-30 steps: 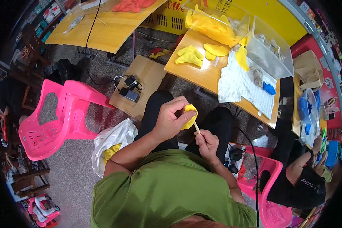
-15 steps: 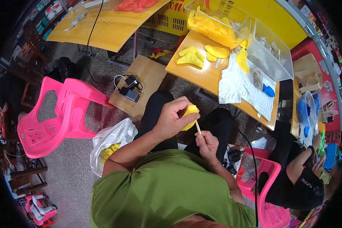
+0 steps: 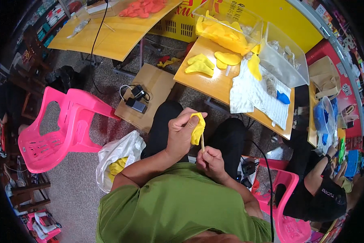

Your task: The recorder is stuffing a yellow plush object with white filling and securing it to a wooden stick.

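Note:
Above my lap, my left hand (image 3: 179, 137) pinches a small yellow cloth piece (image 3: 197, 129) between thumb and fingers. Lower and to the right, my right hand (image 3: 212, 163) grips a thin wooden stick (image 3: 202, 143). The stick's upper end meets the bottom of the yellow piece; whether it reaches inside is hidden. On the wooden table (image 3: 214, 86) ahead lie folded yellow pieces (image 3: 200, 65) and flat oval yellow pieces (image 3: 228, 58). A white cloth (image 3: 242, 91) covers the table's right part, with a small blue piece (image 3: 283, 97) on it.
Clear bins hold yellow pieces (image 3: 226, 34) and grey stuffing (image 3: 285, 52). A pink chair (image 3: 70, 139) and a white bag (image 3: 105, 172) stand left. Chargers lie on a cardboard sheet (image 3: 155, 87). A black cable (image 3: 267, 158) hangs right, near another person (image 3: 311, 202).
Both hands have shifted slightly left, the right one also lower. The yellow piece is turned more upright, with more of it showing, and the stick is now nearly vertical.

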A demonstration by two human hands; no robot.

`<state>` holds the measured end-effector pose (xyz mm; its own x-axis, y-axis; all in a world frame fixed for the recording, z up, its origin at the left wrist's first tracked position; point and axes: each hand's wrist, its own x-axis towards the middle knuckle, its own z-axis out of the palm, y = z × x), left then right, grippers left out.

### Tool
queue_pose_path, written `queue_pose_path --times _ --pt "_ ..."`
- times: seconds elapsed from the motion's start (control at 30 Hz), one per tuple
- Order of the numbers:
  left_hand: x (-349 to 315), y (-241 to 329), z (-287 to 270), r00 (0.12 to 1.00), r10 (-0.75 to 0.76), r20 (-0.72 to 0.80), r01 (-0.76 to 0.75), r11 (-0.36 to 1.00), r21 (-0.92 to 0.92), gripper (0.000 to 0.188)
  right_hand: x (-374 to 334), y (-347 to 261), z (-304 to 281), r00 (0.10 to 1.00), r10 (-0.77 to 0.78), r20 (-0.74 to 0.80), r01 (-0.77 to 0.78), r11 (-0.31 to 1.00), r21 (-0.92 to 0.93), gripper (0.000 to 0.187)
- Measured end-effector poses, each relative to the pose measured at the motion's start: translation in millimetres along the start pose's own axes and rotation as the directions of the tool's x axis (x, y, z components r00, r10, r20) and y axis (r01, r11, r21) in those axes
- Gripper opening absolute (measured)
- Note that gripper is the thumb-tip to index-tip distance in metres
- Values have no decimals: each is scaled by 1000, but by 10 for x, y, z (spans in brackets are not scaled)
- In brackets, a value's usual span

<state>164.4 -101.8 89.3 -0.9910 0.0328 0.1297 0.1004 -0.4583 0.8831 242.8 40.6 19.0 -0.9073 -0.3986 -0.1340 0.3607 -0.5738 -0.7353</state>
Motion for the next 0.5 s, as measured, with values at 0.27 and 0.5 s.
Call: queue_pose_path --times 0.27,0.5 --pt "-2 -30 -18 991 -131 29 134 955 -265 24 -2 17 -96 998 -59 -37 50 975 -215 21" --pt "20 -23 -104 991 -99 96 101 995 -24 28 73 -148 -71 944 -322 -71 192 712 -675 14"
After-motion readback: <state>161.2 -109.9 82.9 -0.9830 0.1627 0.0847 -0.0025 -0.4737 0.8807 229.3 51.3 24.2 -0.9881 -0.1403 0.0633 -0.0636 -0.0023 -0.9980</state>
